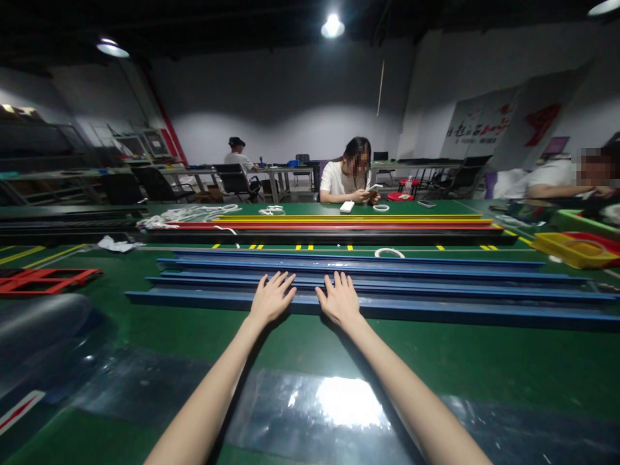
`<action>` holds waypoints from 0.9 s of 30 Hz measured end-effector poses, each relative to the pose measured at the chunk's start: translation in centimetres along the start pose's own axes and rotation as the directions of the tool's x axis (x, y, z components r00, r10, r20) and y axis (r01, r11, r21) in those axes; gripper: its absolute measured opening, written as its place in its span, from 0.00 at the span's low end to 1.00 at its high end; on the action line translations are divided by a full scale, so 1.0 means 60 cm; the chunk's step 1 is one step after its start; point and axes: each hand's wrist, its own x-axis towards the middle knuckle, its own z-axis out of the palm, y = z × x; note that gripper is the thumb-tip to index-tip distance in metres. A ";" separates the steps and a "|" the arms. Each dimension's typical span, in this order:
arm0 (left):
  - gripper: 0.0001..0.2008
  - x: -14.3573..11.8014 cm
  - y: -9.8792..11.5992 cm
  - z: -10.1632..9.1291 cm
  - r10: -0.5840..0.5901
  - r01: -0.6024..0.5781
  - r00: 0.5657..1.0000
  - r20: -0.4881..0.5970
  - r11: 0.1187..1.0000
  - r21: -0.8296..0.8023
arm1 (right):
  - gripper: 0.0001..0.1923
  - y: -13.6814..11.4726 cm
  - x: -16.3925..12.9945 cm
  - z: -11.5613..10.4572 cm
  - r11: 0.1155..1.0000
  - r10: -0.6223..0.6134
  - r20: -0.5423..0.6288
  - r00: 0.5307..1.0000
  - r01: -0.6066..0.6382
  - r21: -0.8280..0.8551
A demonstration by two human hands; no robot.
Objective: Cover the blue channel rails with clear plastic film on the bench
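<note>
Several long blue rails lie side by side across the green table (203, 336). My left hand (271, 298) and my right hand (340, 299) rest flat, fingers spread, on the nearest blue rail (436, 311) close to its middle, a hand's width apart. Neither hand grips anything. Both arms stretch out over a glossy clear plastic sheet (310, 413) at the table's near edge.
Beyond the blue rails lie black, red and yellow rails (339, 223), white cable coils (188, 213) and a white ring (389, 252). A person with a phone sits across the table. Another person and yellow and green trays (571, 248) are at the right. A red frame (43, 279) lies left.
</note>
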 end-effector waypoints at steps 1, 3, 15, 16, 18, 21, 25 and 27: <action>0.23 0.002 0.000 0.002 -0.006 0.006 1.000 -0.003 1.000 -0.003 | 0.32 0.001 0.004 0.000 1.000 0.000 0.006 1.000 0.000 0.002; 0.22 0.008 0.000 0.005 -0.018 0.018 1.000 -0.007 1.000 -0.002 | 0.32 0.004 0.011 0.002 1.000 -0.004 0.003 1.000 0.004 0.002; 0.23 0.023 -0.009 0.001 0.013 -0.011 0.995 0.095 1.000 -0.019 | 0.31 0.008 0.026 0.010 1.000 -0.007 0.029 1.000 0.007 0.003; 0.23 0.024 -0.011 0.001 0.022 -0.020 0.995 0.101 1.000 -0.020 | 0.32 0.008 0.026 0.009 1.000 -0.010 0.033 0.999 0.010 0.006; 0.22 0.027 -0.015 0.002 0.042 -0.040 0.994 0.104 0.999 -0.020 | 0.32 0.008 0.025 0.007 1.000 -0.018 0.029 0.999 0.018 0.011; 0.21 0.031 -0.023 0.006 0.067 -0.065 0.993 0.097 0.998 -0.026 | 0.32 0.007 0.025 0.007 1.000 -0.018 0.010 1.000 0.018 0.012; 0.21 0.033 -0.029 0.008 0.100 -0.097 0.992 0.075 0.994 -0.051 | 0.31 0.004 0.027 0.007 1.000 -0.007 0.002 1.000 0.007 0.005; 0.21 0.033 -0.031 0.007 0.113 -0.109 0.991 0.074 0.992 -0.063 | 0.31 0.001 0.029 0.006 1.000 0.002 0.005 1.000 -0.002 0.000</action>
